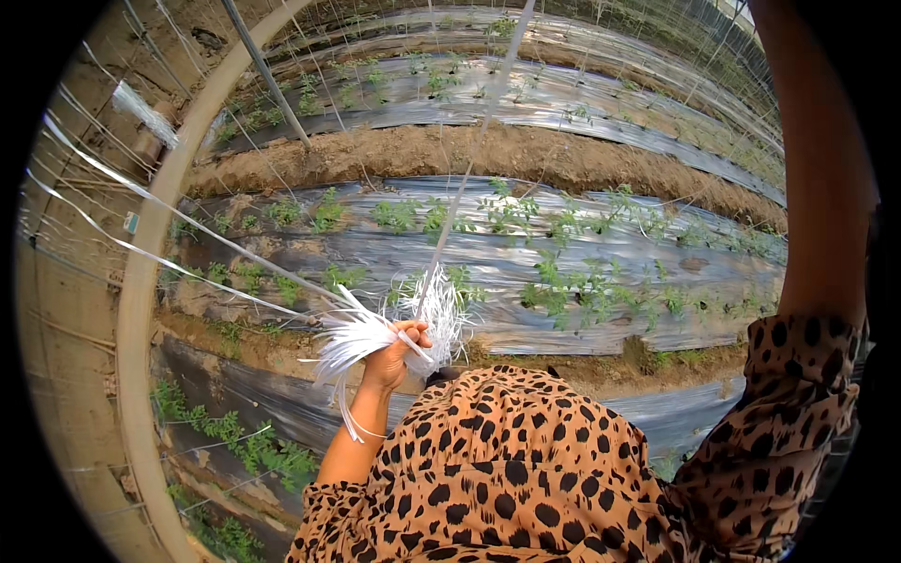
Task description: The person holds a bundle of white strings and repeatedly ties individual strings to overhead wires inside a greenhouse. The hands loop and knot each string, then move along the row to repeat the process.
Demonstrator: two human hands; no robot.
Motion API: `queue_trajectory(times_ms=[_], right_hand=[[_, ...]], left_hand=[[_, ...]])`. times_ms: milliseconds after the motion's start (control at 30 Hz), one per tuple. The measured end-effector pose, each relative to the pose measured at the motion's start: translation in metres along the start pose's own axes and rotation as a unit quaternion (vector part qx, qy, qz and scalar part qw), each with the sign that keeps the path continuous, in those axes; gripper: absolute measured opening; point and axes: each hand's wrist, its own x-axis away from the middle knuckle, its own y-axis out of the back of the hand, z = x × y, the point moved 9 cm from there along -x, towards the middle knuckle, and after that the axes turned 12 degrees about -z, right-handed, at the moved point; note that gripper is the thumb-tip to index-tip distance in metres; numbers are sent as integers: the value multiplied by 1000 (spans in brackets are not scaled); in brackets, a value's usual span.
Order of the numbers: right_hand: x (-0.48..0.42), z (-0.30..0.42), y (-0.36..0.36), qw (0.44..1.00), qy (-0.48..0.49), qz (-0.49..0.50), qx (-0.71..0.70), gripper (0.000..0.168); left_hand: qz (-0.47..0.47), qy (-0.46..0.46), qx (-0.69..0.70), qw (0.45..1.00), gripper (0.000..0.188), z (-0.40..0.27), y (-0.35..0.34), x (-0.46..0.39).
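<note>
My left hand is closed around a bundle of white plastic twine strips, low in front of my body. The cut ends fan out to the left of the fist, and a loose strip hangs beside the wrist. A frayed mass of the same white strips spreads on the right side of the fist. My right arm is raised along the right edge; its hand is out of view. A pale strand stretches from beside the left fist to the top of the view.
Young leafy plants grow through silvery plastic mulch. Bare soil separates the beds. Two light strands slant across at left. A metal pole and another white strip bundle stand beyond, near a curved tan band.
</note>
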Motion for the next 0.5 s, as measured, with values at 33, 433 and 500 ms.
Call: queue_trajectory(times_ms=[33,433,500], right_hand=[[31,-39,-11,998,-64,24,-8,22],[613,-311,-317,443,-787,6,-430,37],[649,-313,-323,420,-797,-10,-434,38]], left_hand=[[4,-9,15,1000,36,7,-6,7],[-372,7,59,926,33,103,26,133],[-434,43,57,898,31,131,55,154]])
